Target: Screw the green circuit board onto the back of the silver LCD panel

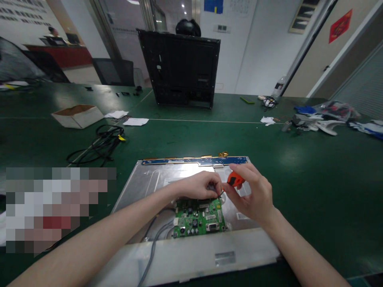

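A metal-backed display panel (136, 187) lies face down before me, with a green circuit board (199, 218) on its back. My right hand (254, 193) grips a short screwdriver (235, 179) with an orange and black handle. The screwdriver slants down to the board's far right corner. My left hand (200, 184) reaches over the board's far edge, its fingers pinched together right at the screwdriver's tip. Whatever sits between those fingers is too small to make out. Grey cables (154, 249) run from the board's left side toward me.
Beyond the panel, a black monitor housing (182, 69) stands upright. To the left are a coiled black cable (103, 145), an open cardboard box (78, 116) and white papers (135, 121). Plastic bags and scraps (314, 119) lie at the right, near a bottle (278, 87). A blurred patch covers the lower left.
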`<state>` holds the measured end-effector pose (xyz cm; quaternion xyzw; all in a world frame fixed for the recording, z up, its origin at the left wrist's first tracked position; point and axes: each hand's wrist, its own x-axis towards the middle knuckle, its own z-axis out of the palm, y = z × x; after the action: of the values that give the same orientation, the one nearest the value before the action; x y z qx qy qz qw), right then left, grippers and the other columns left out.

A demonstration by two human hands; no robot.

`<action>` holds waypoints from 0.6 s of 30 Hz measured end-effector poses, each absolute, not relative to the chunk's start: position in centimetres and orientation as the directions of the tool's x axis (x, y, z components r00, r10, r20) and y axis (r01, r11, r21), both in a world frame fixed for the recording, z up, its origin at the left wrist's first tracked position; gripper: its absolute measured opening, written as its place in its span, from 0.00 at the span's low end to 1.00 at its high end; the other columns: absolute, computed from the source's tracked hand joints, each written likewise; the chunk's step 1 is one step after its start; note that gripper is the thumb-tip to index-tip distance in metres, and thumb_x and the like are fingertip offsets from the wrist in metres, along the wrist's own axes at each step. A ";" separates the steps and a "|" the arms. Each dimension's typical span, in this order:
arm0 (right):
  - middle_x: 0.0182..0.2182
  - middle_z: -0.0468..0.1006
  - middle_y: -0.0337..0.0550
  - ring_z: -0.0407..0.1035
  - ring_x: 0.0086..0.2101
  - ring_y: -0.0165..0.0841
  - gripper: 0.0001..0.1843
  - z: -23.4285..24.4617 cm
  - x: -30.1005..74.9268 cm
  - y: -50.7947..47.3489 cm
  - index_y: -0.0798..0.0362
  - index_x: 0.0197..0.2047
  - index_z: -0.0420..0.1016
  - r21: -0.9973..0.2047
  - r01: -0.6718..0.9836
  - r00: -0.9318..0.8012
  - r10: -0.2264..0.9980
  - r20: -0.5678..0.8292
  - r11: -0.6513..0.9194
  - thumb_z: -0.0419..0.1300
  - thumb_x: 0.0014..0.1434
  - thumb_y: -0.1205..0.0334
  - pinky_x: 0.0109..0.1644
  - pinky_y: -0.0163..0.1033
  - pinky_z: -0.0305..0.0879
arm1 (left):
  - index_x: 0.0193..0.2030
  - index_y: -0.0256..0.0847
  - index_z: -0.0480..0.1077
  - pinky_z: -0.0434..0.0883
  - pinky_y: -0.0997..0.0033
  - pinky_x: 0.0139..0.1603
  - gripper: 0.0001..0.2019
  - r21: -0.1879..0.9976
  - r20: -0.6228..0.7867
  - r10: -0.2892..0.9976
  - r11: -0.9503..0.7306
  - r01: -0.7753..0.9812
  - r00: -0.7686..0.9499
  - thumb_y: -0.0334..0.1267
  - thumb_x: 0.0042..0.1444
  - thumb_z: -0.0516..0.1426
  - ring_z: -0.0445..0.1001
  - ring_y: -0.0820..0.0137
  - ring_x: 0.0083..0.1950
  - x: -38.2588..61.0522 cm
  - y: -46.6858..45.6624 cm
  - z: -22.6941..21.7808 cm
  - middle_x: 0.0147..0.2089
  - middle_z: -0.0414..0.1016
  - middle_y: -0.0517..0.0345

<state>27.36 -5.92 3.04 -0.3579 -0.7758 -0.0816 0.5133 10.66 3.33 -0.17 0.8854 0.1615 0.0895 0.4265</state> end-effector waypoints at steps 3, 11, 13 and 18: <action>0.34 0.70 0.41 0.67 0.30 0.30 0.24 3.1 27.4 -6.0 0.50 0.58 0.62 -0.236 0.650 -0.204 0.465 0.861 0.722 0.61 0.60 0.66 0.27 0.34 0.67 | 0.30 0.37 0.68 0.64 0.74 0.36 0.05 0.787 0.028 0.357 -0.583 0.199 0.934 0.24 0.49 0.58 0.68 0.72 0.35 10.6 3.3 0.0 0.32 0.69 0.62; 0.34 0.71 0.40 0.67 0.27 0.28 0.28 3.0 27.2 -6.1 0.49 0.62 0.58 -0.258 0.679 -0.166 0.487 0.858 0.687 0.60 0.61 0.66 0.25 0.33 0.68 | 0.33 0.37 0.70 0.65 0.73 0.38 0.07 0.795 0.020 0.379 -0.567 0.216 0.925 0.23 0.48 0.58 0.70 0.70 0.37 10.6 3.1 0.1 0.35 0.71 0.61; 0.37 0.73 0.42 0.68 0.26 0.27 0.31 2.8 27.1 -6.2 0.49 0.64 0.54 -0.297 0.661 -0.134 0.498 0.857 0.689 0.60 0.60 0.66 0.23 0.32 0.68 | 0.33 0.37 0.70 0.66 0.73 0.38 0.07 0.797 0.018 0.385 -0.562 0.219 0.923 0.23 0.48 0.58 0.70 0.70 0.37 10.6 3.1 -0.1 0.35 0.71 0.61; 0.36 0.74 0.42 0.71 0.30 0.30 0.28 2.6 27.1 -6.3 0.50 0.60 0.56 -0.332 0.621 -0.136 0.514 0.847 0.710 0.59 0.59 0.69 0.25 0.32 0.71 | 0.32 0.37 0.70 0.65 0.75 0.36 0.07 0.804 0.034 0.374 -0.561 0.197 0.927 0.23 0.48 0.58 0.70 0.72 0.35 10.5 3.2 -0.1 0.33 0.71 0.62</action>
<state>27.12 -6.27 2.64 -0.3774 -0.7520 -0.0494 0.5382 10.55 3.17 -0.12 0.8777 0.1627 0.1010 0.4392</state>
